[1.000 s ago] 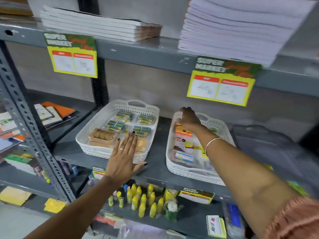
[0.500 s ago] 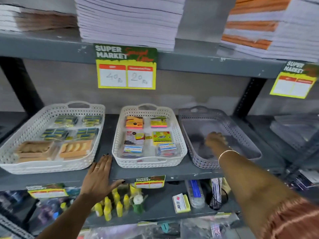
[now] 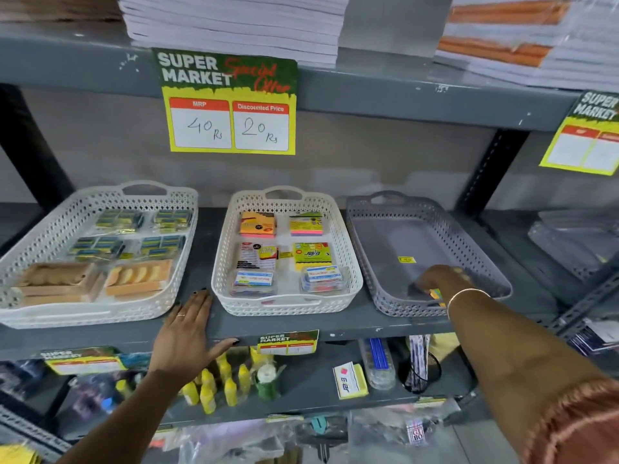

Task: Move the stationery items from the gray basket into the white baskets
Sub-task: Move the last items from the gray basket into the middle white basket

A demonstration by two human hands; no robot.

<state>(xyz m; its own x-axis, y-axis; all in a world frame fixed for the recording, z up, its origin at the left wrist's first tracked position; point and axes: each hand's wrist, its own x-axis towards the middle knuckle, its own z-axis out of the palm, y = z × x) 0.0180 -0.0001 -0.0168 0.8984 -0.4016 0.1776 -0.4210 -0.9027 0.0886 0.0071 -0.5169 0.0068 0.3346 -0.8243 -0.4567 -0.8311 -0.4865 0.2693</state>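
Observation:
The gray basket (image 3: pixel 361 249) stands at the right of the middle shelf. My right hand (image 3: pixel 440 278) reaches down into its front part, fingers curled on a small yellow and blue pack (image 3: pixel 435 293), which is mostly hidden under the hand. The middle white basket (image 3: pixel 288 302) holds sticky-note pads and small boxed packs. The left white basket (image 3: pixel 83 314) holds packs of small blue and yellow items and two tan boxes. My left hand (image 3: pixel 186 333) lies flat on the shelf's front edge between the two white baskets, holding nothing.
A yellow sticker (image 3: pixel 406 259) lies on the gray basket's floor. A price sign (image 3: pixel 231 125) hangs from the upper shelf, which carries paper stacks (image 3: pixel 234 25). The lower shelf has yellow bottles (image 3: pixel 217 386) and a black mesh cup (image 3: pixel 418 373).
My right hand has left the middle white basket, gone right into the gray basket and curled onto a small pack. The view has swung right. My left hand stays on the shelf edge.

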